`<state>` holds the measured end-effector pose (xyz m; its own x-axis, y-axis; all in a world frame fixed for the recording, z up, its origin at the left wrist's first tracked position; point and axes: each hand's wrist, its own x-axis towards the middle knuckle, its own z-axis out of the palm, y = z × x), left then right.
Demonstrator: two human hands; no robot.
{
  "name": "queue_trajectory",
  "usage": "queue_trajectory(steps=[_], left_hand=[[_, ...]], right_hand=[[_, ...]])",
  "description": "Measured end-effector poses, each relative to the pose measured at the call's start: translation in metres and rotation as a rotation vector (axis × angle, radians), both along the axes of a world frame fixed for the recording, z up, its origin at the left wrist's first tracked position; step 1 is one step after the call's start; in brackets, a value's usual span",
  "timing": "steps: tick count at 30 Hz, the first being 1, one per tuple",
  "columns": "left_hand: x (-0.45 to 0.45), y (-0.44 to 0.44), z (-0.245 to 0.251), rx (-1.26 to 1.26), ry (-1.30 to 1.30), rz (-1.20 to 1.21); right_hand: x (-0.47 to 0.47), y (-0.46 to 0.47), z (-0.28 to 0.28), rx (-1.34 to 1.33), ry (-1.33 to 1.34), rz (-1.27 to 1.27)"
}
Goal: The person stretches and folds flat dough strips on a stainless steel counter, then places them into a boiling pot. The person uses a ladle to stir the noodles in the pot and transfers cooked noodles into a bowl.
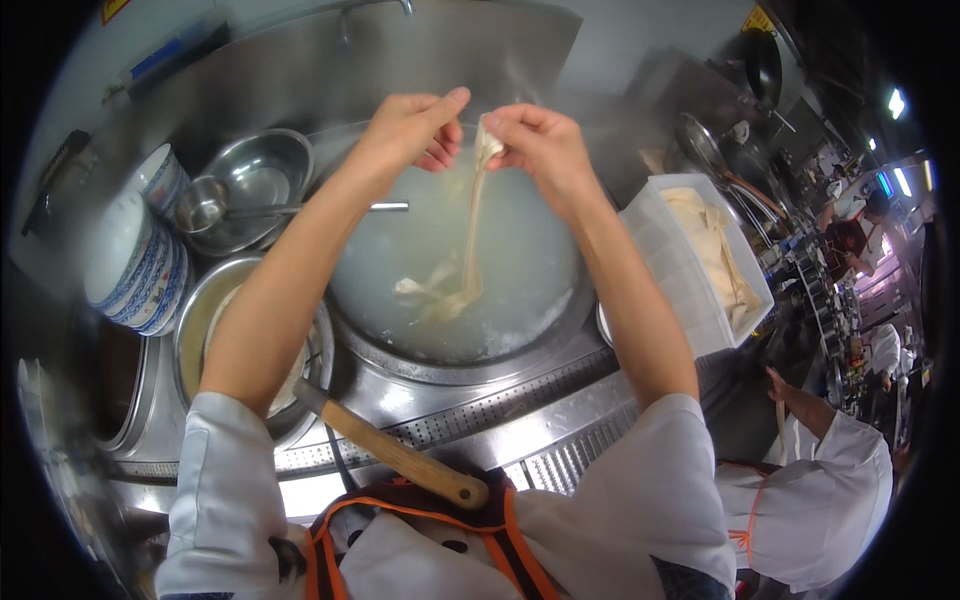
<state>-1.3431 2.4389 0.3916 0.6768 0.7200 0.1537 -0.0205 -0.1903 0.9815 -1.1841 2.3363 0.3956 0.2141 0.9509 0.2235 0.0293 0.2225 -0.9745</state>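
My right hand [541, 150] pinches the upper end of a long strip of noodle dough [472, 232] between thumb and fingers. The strip hangs down into cloudy, steaming water [525, 262], and its lower part lies loosely folded at the surface. A large round cooking pot [431, 375], set into the steel counter, holds this water. My left hand [420, 131] is just left of the strip's upper end, above the pot. Its thumb points up and away from curled fingers, and nothing shows in its grasp.
Left are stacked patterned bowls [142, 281], a steel basin [289, 161], a ladle [315, 208] and a strainer's wooden handle [397, 450] jutting toward me. A white plastic bin [660, 270] of dough sheets [709, 240] stands right. Another person [817, 502] works at lower right.
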Motion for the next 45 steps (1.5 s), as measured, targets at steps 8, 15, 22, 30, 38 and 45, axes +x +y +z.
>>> queue_trajectory(steps=[8,15,22,30,38,45], left_hand=[[-0.005,-0.012,-0.007,-0.306,-0.078,-0.194],[-0.016,-0.011,-0.014,-0.266,-0.081,-0.281],[-0.02,-0.014,-0.011,-0.421,-0.111,-0.244],[-0.018,0.003,-0.021,-0.646,-0.198,0.099],[-0.048,0.045,-0.049,-0.061,0.187,0.271],[0.0,-0.011,-0.053,0.336,0.176,-0.001]], right_hand=[[-0.003,-0.01,-0.009,-0.023,-0.06,-0.042],[-0.009,-0.011,-0.015,-0.008,-0.134,0.036],[-0.021,-0.009,-0.016,0.146,-0.252,-0.067],[-0.001,-0.013,-0.024,0.075,-0.107,0.014],[0.067,-0.026,-0.023,-0.109,0.075,-0.36],[0.032,-0.017,-0.032,-0.114,0.139,-0.186]])
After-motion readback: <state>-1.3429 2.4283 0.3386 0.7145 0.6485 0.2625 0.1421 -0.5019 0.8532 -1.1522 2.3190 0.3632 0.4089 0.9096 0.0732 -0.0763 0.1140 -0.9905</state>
